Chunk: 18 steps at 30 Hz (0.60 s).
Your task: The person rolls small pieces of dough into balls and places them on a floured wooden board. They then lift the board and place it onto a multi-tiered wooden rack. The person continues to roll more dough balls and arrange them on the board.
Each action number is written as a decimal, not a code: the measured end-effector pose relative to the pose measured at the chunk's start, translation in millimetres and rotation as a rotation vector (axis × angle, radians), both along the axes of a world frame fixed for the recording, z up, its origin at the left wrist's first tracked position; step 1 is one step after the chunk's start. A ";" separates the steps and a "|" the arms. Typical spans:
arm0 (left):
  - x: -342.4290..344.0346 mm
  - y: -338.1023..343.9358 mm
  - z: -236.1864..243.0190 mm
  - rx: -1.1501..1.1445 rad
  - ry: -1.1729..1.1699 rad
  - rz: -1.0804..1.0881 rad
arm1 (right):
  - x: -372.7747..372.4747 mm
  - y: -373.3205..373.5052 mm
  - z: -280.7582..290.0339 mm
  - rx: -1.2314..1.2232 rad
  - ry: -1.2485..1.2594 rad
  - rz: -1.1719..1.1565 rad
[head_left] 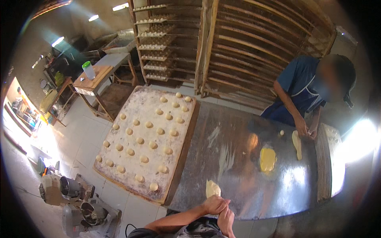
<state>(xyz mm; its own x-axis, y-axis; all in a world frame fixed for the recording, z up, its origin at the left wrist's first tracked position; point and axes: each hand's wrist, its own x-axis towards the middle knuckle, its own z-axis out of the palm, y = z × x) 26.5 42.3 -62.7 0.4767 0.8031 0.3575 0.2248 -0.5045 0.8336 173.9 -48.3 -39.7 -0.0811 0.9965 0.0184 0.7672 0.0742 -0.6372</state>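
Note:
At the near edge of the dark metal table, my left hand is closed around a pale piece of dough. One flap of the dough sticks out beyond the fingers onto the tabletop. My right hand is closed too and presses against the left one; whatever lies between its fingers is hidden. Farther along the table lies a yellow slab of soft fat. Left of my hands, a floured wooden board carries several round dough balls in loose rows.
A co-worker in blue handles dough at the table's far right, beside a long dough strip and a stack of trays. Wooden racks stand behind. Machine parts with metal bowls sit on the floor at left.

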 end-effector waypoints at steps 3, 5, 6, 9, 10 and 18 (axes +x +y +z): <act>0.3 10.0 10.7 0.004 0.344 0.031 | 51.3 13.7 12.9 -0.112 -0.105 -0.072; 8.1 16.8 27.8 -0.115 0.494 -0.028 | 85.0 18.9 11.6 -0.116 -0.069 -0.064; 2.1 17.2 36.0 -0.177 0.583 -0.031 | 89.0 28.7 9.4 -0.113 -0.035 -0.033; 2.3 8.6 36.8 -0.053 0.341 -0.036 | 73.1 62.5 19.3 0.123 -0.524 0.173; 4.8 3.3 58.2 -0.068 0.457 -0.096 | 66.7 61.4 23.3 0.194 -0.778 0.258; -9.7 -4.9 91.7 0.005 0.023 0.442 | 55.3 128.4 -37.0 0.034 -0.230 0.478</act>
<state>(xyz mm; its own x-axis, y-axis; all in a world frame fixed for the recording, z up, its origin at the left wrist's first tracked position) 16.8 37.4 29.0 0.0957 0.9298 0.3555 0.4387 -0.3599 0.8234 229.2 80.1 -76.7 -0.5322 0.8463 -0.0222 0.7622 0.4676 -0.4476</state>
